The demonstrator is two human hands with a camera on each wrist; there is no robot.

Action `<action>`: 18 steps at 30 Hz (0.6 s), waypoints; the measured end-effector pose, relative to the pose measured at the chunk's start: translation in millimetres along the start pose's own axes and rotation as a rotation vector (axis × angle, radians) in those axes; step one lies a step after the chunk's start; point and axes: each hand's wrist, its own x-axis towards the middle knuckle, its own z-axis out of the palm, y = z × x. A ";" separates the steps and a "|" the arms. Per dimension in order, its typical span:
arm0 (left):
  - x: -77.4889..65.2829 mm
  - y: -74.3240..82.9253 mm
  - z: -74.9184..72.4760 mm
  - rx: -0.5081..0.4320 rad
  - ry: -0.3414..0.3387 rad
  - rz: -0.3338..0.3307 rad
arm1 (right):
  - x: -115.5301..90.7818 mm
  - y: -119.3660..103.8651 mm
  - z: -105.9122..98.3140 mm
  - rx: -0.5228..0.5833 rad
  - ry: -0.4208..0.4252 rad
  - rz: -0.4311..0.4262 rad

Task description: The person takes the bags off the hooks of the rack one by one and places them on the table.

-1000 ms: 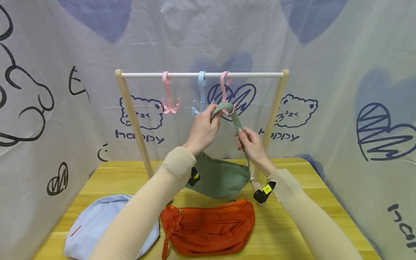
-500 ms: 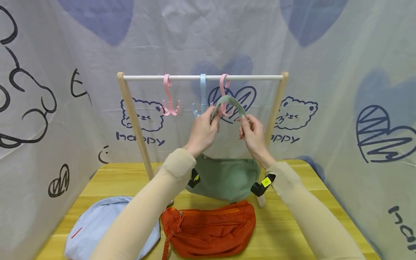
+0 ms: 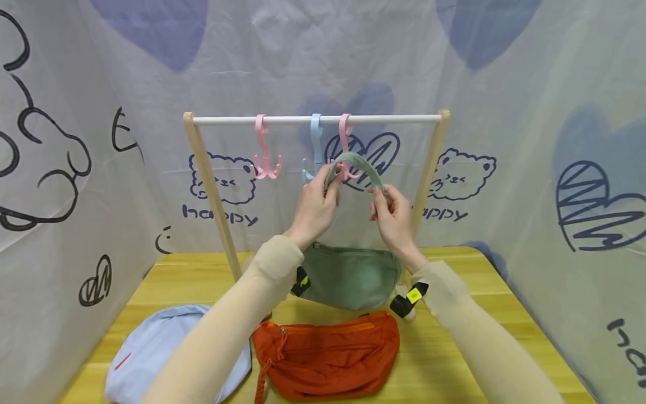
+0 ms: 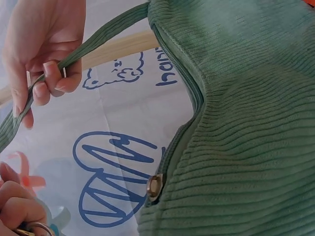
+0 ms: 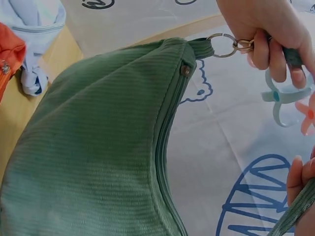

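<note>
A green corduroy waist bag (image 3: 348, 278) hangs beneath both hands, in front of the rack. My left hand (image 3: 315, 209) grips one end of its strap (image 3: 359, 161), near the metal rings (image 5: 224, 45) that join strap and bag. At the other side, my right hand (image 3: 393, 217) pinches the strap between thumb and fingers. Between the hands the strap arches up across the right pink hook (image 3: 345, 139), overlapping its lower prongs in the head view. The bag's zipper (image 4: 184, 73) runs along its upper edge.
The wooden rack's white rail (image 3: 393, 119) also carries a blue hook (image 3: 316, 146) and another pink hook (image 3: 264, 151). On the table (image 3: 454, 336) lie an orange-red waist bag (image 3: 328, 359) and a light blue bag (image 3: 151, 353), partly behind the left sleeve.
My right hand has risen along the strap and shifted slightly right, so the strap now forms a wider arch. The right pink hook has moved left, closer to the blue one.
</note>
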 end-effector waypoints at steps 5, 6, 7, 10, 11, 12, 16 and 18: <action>-7.2 -3.6 -3.8 -0.074 -0.014 0.026 | -8.6 8.0 -5.0 0.016 -0.032 -0.001; -8.7 -4.1 -4.7 -0.093 -0.025 0.027 | -10.6 10.0 -6.7 0.018 -0.036 -0.006; -10.1 -4.9 -5.7 -0.114 -0.037 0.025 | -12.7 11.9 -8.5 0.019 -0.040 -0.010; -13.6 -6.0 -8.8 -0.161 -0.068 0.027 | -19.5 17.2 -13.7 0.012 -0.046 -0.023; -14.5 -6.1 -9.8 -0.171 -0.073 0.027 | -21.7 19.0 -15.4 0.014 -0.049 -0.026; -15.1 -6.1 -10.5 -0.179 -0.076 0.028 | -23.9 20.4 -16.9 0.017 -0.054 -0.028; -16.6 -4.5 -12.5 -0.186 -0.084 0.044 | -33.7 25.3 -22.7 0.015 -0.065 -0.041; -16.2 -3.0 -12.7 -0.190 -0.085 0.056 | -39.3 27.5 -25.6 -0.009 -0.065 -0.042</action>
